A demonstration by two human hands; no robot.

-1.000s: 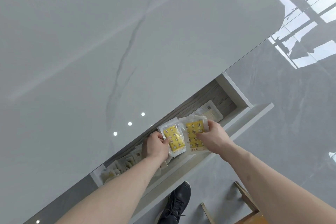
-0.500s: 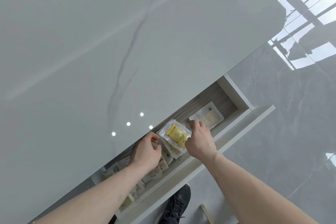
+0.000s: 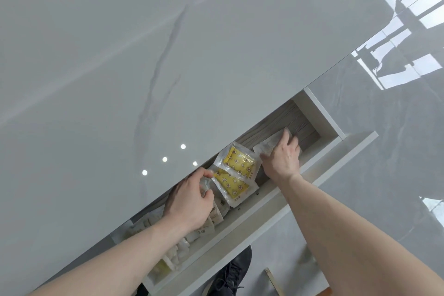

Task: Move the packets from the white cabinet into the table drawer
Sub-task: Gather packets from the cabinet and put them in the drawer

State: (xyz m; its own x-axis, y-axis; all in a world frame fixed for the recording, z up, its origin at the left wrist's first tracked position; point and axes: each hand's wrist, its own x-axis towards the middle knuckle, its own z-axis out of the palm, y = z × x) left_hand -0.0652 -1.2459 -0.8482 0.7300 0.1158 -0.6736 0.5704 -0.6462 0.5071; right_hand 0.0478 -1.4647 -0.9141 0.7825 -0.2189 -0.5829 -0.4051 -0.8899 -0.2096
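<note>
From your head camera, the drawer (image 3: 283, 197) stands pulled out from under the glossy grey surface (image 3: 144, 55), and two yellow packets (image 3: 236, 174) lie side by side near its middle, with a heap of pale packets (image 3: 192, 235) filling its left end. Your left hand (image 3: 189, 202) curls its fingers round a clear packet (image 3: 207, 184) just left of the yellow ones. Your right hand (image 3: 282, 157) lies with fingers spread flat on a whitish packet (image 3: 266, 148) toward the drawer's right end.
</note>
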